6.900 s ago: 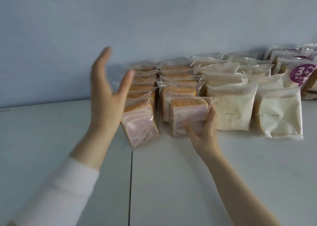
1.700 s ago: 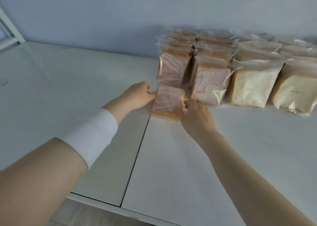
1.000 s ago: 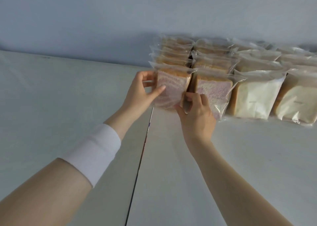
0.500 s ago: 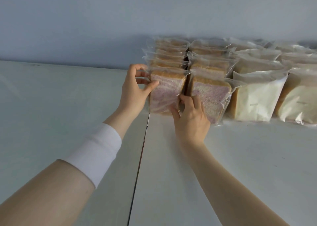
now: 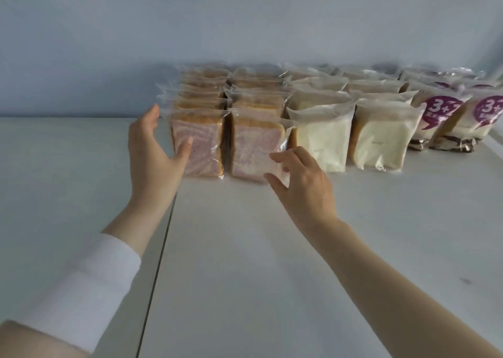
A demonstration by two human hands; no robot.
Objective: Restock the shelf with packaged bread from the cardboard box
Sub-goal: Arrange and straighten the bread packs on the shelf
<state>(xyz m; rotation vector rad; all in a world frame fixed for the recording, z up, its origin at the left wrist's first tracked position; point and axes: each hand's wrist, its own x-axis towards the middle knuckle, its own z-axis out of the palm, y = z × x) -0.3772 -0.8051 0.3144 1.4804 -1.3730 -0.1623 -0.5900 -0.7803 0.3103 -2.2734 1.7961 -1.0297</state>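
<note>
Head view: left grip [image 5: 152, 151] and right grip [image 5: 302, 183] both empty, fingers loose, by the bread pack [image 5: 205, 133]; probably light, squishy, slick, so hold its sides.

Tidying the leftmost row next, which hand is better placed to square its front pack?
Left: left hand lies open beside that front pack, thumb over its face; right hand is one row over.
</note>
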